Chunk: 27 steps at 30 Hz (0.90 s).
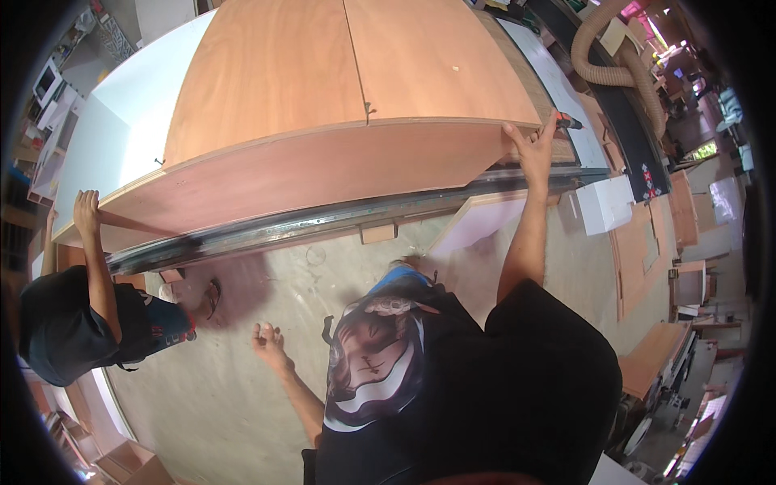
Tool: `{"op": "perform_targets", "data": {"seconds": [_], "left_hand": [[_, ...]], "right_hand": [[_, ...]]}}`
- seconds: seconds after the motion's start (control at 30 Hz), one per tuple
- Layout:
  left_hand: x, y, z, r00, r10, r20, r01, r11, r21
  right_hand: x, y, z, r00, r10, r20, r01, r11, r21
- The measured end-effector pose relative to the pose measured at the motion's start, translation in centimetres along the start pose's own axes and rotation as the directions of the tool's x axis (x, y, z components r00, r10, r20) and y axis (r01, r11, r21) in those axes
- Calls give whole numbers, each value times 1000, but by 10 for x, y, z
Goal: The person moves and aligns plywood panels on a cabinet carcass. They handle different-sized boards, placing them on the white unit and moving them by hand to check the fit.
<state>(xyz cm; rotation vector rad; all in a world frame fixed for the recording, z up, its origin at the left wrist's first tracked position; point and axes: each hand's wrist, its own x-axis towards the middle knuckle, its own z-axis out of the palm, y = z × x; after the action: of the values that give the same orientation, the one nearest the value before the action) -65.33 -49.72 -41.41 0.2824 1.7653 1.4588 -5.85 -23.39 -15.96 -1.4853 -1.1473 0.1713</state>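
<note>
1. The right hand (535,149) grips the right corner of the big plywood cabinet (323,97), fingers partly spread.
2. The left hand (269,339) hangs released over the concrete floor (242,404).
3. A co-worker's hand (86,208) holds the cabinet's left end.
4. It seems a shared carrying step; moving on calls for a second grip and steady, equal effort.

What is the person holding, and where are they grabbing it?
The right hand grips the big plywood cabinet at its near right corner, fingers on the edge. The left hand hangs open over the floor, holding nothing.
</note>
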Motion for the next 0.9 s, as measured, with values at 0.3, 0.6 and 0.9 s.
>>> {"op": "perform_targets", "data": {"seconds": [0.3, 0.6, 0.9], "left_hand": [[83, 162, 45, 861, 441, 252, -430, 897, -100], [160, 163, -7, 938, 258, 230, -280, 957, 71], [208, 139, -35, 940, 135, 313, -178, 978, 113]], "right_hand": [[-67, -52, 101, 897, -443, -3, 299, 609, -735], [-85, -76, 170, 860, -507, 66, 449, 687, -571], [-94, -76, 178, 854, -519, 42, 447, 689, -571]]}}
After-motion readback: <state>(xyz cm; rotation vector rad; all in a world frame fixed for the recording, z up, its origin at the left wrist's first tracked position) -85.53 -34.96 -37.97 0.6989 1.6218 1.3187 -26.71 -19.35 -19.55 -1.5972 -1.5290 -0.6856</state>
